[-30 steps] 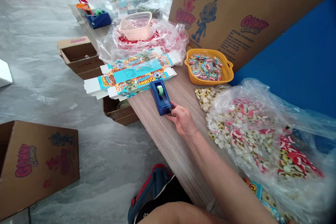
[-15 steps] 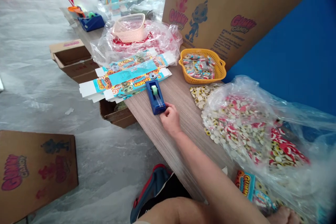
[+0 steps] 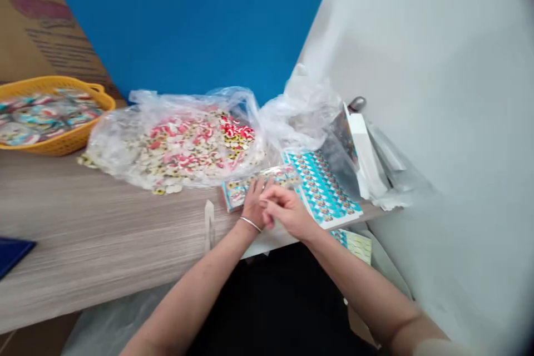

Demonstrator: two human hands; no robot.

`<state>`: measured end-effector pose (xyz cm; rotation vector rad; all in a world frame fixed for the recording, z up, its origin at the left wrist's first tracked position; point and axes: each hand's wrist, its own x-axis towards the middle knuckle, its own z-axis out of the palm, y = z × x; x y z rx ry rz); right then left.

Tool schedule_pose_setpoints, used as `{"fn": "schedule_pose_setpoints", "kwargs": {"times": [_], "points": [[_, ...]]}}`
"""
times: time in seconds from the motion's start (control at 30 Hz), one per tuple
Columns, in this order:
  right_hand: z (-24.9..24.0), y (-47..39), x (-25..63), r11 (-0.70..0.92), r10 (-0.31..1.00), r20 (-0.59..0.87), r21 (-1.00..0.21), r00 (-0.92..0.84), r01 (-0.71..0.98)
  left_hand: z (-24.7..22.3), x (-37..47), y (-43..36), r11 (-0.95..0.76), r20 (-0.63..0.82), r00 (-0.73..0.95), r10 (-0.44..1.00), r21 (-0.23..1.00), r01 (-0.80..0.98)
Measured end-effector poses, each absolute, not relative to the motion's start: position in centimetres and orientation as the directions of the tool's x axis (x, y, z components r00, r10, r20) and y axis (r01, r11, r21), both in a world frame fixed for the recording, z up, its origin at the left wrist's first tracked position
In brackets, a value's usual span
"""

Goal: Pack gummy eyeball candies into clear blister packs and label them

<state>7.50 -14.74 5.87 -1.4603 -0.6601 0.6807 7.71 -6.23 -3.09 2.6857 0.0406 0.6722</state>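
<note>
A flat candy box with a clear front (image 3: 237, 193) lies on the wooden table in front of the large plastic bag of candies (image 3: 187, 142). My left hand (image 3: 253, 203), with a bracelet at the wrist, rests on this box with its fingers stretched out. Just right of it and partly over it is my right hand (image 3: 287, 212), its thumb and index finger pinched together; what they hold, if anything, is too small to make out. A sheet of blue printed stickers (image 3: 323, 186) lies to the right of both hands.
The yellow basket (image 3: 62, 142) of wrapped candies stands at the left, with part of a blue tape dispenser (image 3: 14, 255) nearer the front edge. A small white strip (image 3: 209, 225) lies left of my hands. Plastic-wrapped cartons (image 3: 367, 156) lean at the right wall.
The view has swung right. The hand that was at the tape dispenser has left it, and both hands now meet at the candy box.
</note>
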Motion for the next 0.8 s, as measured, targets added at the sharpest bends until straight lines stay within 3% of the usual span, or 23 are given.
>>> {"fn": "schedule_pose_setpoints", "kwargs": {"times": [0.1,0.17,0.47,0.8], "points": [[2.1,-22.5,10.7,-0.03,0.486,-0.133,-0.99,0.864,-0.135,-3.0,7.7,-5.6,-0.963,0.477,0.877,-0.053,0.208,-0.171],[-0.4,-24.5,12.1,0.004,0.395,-0.19,-0.978,0.899,-0.208,-2.9,7.7,-5.6,-0.973,0.462,0.879,-0.116,0.125,-0.194],[-4.4,-23.4,14.5,0.155,0.395,-0.268,-0.923,0.879,-0.351,-2.5,8.5,-5.7,-0.986,0.387,0.911,-0.145,0.019,-0.165],[-5.3,-22.8,14.4,0.124,0.382,-0.301,-0.92,0.873,-0.372,-1.6,8.4,-6.0,-0.96,0.222,0.944,-0.243,-0.194,-0.201]]}}
